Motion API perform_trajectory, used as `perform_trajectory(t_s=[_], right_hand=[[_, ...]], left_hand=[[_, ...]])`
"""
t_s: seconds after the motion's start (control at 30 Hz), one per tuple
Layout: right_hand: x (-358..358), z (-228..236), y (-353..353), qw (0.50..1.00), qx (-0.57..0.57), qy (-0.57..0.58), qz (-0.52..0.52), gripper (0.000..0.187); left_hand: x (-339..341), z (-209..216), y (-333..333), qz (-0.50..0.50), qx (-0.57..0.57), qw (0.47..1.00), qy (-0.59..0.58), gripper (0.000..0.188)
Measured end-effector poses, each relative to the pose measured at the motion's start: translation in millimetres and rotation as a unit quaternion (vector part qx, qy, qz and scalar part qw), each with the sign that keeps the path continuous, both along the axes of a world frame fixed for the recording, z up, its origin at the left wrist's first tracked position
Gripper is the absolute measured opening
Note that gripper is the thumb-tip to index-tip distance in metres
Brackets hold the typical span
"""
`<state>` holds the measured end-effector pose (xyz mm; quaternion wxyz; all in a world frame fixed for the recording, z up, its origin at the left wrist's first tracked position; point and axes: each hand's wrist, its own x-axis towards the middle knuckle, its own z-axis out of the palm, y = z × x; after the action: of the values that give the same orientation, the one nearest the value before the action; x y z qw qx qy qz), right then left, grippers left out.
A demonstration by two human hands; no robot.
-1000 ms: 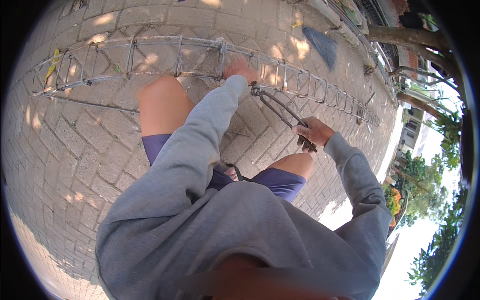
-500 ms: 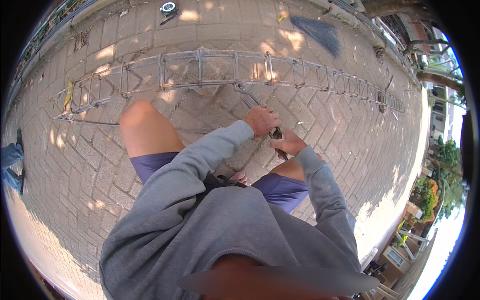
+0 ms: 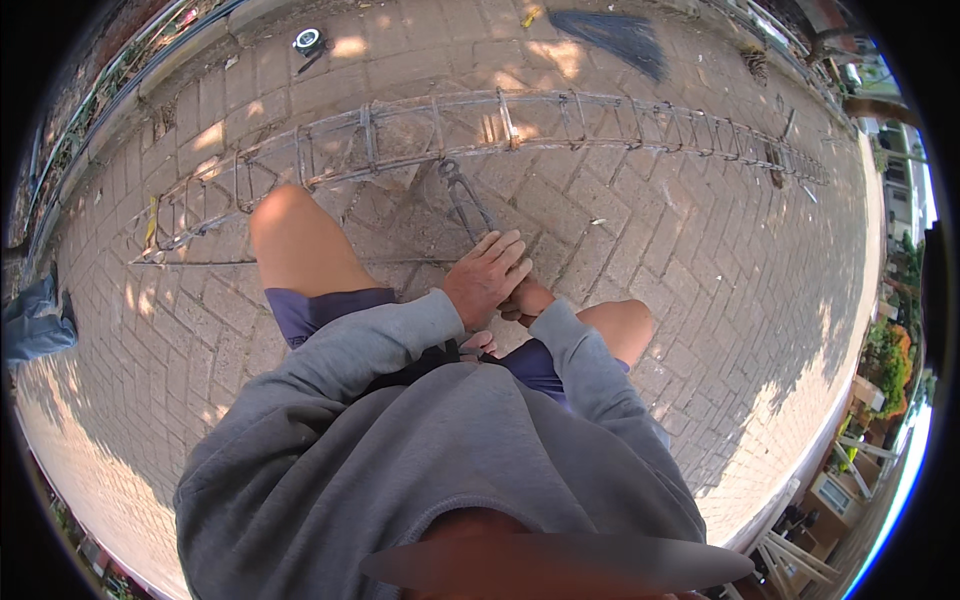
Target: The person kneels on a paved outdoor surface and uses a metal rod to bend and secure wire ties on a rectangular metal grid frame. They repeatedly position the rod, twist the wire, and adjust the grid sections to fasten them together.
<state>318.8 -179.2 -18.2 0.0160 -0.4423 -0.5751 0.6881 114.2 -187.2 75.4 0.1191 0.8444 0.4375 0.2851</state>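
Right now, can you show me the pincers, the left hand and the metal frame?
Pincers [image 3: 474, 200], head view: on one handle.
Left hand [image 3: 485, 279], head view: on its back.
Metal frame [image 3: 506, 118], head view: on a crosspiece.

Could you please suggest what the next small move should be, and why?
Probably settle the pincers against the steel cage's near side before squeezing: their head sits close to it, though contact is unclear, and the left hand overlaps the right hand at their other end.

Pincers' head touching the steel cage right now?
Cannot tell. In the head view, the pincers reach right up to the near rail of the steel cage, but seen from above, neither contact nor gap shows plainly.
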Motion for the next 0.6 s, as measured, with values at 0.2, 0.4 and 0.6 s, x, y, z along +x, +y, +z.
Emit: perform_trajectory(t_s=[0.2,0.4,0.6], right_hand=[[-24.1,42.7,-6.9,0.823,-0.467,0.166,-0.276,0.029],[-30.2,59.9,-4.8,0.931,-0.286,0.028,-0.225,0.034],[-49.5,40.6,-26.6,0.878,0.334,-0.338,-0.064,0.038]], left_hand=[[-22.7,-20.6,8.3,0.322,-0.567,0.480,-0.587,0.023],[8.4,-90.9,52.2,0.127,-0.558,0.234,-0.786,0.018],[33.3,-90.3,67.9,0.339,-0.588,0.310,-0.666,0.015]])
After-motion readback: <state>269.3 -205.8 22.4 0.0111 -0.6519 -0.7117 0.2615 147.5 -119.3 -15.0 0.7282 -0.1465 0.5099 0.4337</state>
